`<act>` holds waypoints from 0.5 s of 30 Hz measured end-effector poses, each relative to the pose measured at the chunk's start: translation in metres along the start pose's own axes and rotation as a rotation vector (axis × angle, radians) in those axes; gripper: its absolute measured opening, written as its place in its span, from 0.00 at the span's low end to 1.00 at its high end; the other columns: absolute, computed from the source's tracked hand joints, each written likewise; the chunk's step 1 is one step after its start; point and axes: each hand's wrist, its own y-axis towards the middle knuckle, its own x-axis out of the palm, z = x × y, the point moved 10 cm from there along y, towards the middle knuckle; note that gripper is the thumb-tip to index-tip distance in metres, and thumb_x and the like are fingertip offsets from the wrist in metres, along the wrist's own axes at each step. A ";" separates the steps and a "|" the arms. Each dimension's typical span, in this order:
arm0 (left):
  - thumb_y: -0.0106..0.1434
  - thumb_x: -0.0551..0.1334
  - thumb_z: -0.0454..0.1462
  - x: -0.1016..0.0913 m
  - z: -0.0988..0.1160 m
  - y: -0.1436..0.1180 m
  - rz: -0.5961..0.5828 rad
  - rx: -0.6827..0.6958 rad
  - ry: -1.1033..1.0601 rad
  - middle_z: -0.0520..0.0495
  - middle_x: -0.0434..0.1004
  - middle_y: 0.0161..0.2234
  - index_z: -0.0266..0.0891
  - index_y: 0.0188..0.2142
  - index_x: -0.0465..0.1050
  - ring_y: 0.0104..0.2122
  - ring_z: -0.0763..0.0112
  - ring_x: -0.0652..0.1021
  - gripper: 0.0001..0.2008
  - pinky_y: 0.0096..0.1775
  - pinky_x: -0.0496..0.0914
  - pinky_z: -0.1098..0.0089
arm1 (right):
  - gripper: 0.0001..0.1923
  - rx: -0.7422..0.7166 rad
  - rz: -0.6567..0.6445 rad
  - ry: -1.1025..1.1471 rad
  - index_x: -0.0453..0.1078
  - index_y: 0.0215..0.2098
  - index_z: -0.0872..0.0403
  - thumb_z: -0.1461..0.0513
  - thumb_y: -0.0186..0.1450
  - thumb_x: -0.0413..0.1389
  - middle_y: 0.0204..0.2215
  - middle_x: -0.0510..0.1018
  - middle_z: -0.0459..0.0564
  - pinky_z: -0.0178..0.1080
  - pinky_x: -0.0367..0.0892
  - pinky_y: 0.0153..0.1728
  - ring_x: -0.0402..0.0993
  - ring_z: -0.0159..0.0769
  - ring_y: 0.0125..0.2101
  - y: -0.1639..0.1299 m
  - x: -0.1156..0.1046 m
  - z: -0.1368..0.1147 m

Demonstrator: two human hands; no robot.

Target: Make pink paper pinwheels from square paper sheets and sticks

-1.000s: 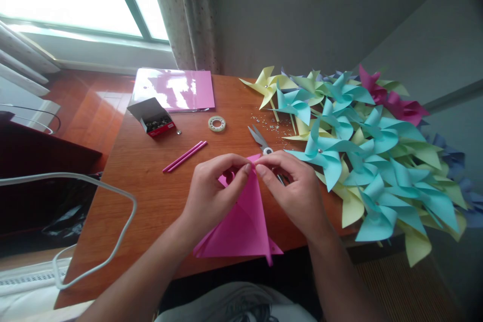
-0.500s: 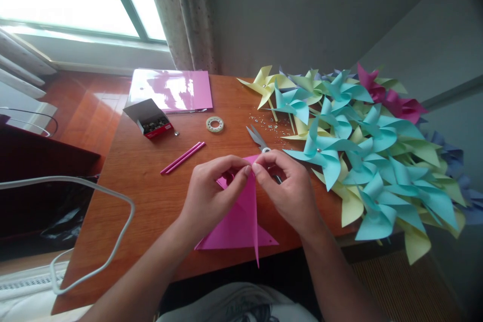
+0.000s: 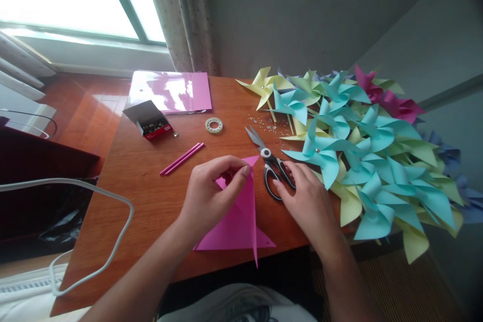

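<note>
My left hand (image 3: 215, 191) is closed in a pinch at the top of a pink paper sheet (image 3: 234, 234), where a corner is folded over. The sheet is cut from its corners, with a small hole near its lower right tip, and a narrow flap stands up along the right side. My right hand (image 3: 307, 196) is at the handles of a pair of scissors (image 3: 266, 153) with black-and-white grips. Its thumb and fingers are apart, on either side of a handle loop, and I cannot tell how firmly they touch. The scissors lie flat, blades slightly spread and pointing away.
Two pink sticks (image 3: 182, 159), a tape roll (image 3: 214, 125), a box of small metal pieces (image 3: 153, 125) and a glossy pink paper pack (image 3: 173, 91) lie on the wooden table (image 3: 151, 211). Finished paper pinwheels (image 3: 362, 156) crowd the right side, beside scattered tiny bits (image 3: 269, 125). A white cable (image 3: 130, 211) loops at left.
My right hand has let go of the pink paper's folded corner and moved right and down to the scissors' handles. My left hand keeps its pinch in the same place.
</note>
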 end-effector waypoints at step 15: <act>0.67 0.63 0.38 -0.004 -0.011 0.003 0.044 -0.048 -0.059 0.48 0.80 0.30 0.38 0.34 0.79 0.30 0.69 0.77 0.07 0.31 0.69 0.71 | 0.27 0.253 0.086 0.825 0.66 0.60 0.50 0.59 0.63 0.62 0.47 0.78 0.55 0.46 0.76 0.50 0.79 0.42 0.46 -0.006 0.004 0.020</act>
